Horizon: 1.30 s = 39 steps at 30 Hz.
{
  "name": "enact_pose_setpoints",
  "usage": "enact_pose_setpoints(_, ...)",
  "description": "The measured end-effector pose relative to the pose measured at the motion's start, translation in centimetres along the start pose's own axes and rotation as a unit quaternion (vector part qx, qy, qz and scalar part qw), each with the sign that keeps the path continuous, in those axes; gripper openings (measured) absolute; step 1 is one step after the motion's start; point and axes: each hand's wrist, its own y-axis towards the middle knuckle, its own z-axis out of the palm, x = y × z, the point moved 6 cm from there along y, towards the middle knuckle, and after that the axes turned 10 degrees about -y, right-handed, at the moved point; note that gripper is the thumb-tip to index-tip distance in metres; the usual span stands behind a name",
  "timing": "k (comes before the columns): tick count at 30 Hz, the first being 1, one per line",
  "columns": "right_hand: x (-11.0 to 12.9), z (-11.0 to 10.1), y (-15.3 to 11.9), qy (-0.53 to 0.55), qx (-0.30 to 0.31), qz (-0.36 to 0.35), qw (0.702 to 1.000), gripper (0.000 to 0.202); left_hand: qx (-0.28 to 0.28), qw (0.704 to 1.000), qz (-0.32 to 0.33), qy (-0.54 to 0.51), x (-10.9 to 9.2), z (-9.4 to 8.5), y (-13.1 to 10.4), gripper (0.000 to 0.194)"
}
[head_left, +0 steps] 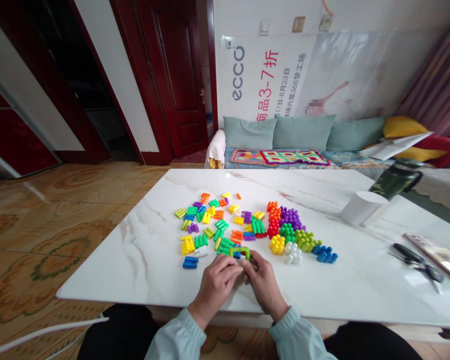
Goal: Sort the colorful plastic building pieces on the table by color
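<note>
Close to the table's front edge, my left hand (214, 282) and my right hand (265, 282) meet with fingers pinched together. Between them is a lime-green, U-shaped plastic piece (240, 249), its two legs running down to my fingers. A small whitish bit shows inside it, too small to name. My fingertips hide the lower part. Just beyond and to the left lie many loose plastic building pegs (220, 224) in several colours, some joined in pairs or threes. Dark blue pegs (190, 262) lie left of my left hand. To the right, round-knobbed pieces (290, 218) stand grouped by colour.
On the white marbled table (153, 280), a white cylinder (363, 207) and a camouflage flask (395, 180) stand at right. Black-handled scissors (416, 260) and a phone (438, 252) lie at the right edge. A sofa with cushions (303, 132) is behind the table.
</note>
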Motion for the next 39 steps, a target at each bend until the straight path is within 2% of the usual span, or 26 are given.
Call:
enact_pose_setpoints(3,0.0,0.0,0.0,0.026,-0.006,0.007,1.000,0.035,-0.040,0.997,-0.056,-0.022,0.6,-0.6,-0.1,0.017)
enact_pose_setpoints(6,0.3,-0.2,0.0,0.040,-0.011,0.003,0.999,0.032,-0.092,0.983,-0.143,-0.064,2.1,-1.1,-0.4,0.033)
enact_pose_setpoints(8,0.6,-0.3,0.0,0.049,-0.011,-0.006,0.999,0.030,-0.090,0.977,-0.171,-0.088,2.8,-0.9,-0.5,0.033)
enact_pose_setpoints(11,1.0,-0.4,0.0,0.048,-0.009,-0.019,0.999,0.026,-0.061,0.982,-0.154,-0.090,2.9,-0.4,-0.5,0.021)
enact_pose_setpoints(15,1.0,-0.6,0.0,-0.010,-0.015,-0.023,1.000,0.023,-0.045,0.983,-0.151,-0.093,2.7,-0.3,-0.5,0.021)
enact_pose_setpoints(20,1.2,-0.6,0.0,-0.087,-0.031,-0.028,0.995,0.020,0.004,0.980,-0.153,-0.129,1.9,0.0,-0.2,0.017)
enact_pose_setpoints(24,1.4,-0.7,-0.1,-0.112,-0.044,-0.024,0.992,0.021,0.008,0.977,-0.175,-0.121,2.0,-0.1,-0.1,0.022)
enact_pose_setpoints(28,2.1,-0.5,-0.3,-0.085,-0.017,-0.048,0.995,0.029,0.000,0.973,-0.192,-0.128,2.3,-0.1,-0.1,0.028)
enact_pose_setpoints(32,2.8,0.0,-0.7,-0.071,0.038,-0.084,0.993,0.032,-0.013,0.973,-0.194,-0.124,2.5,-0.1,-0.1,0.024)
enact_pose_setpoints(39,2.6,0.4,-0.7,-0.051,0.078,-0.067,0.993,0.034,0.000,0.961,-0.221,-0.169,3.4,0.2,-0.5,0.028)
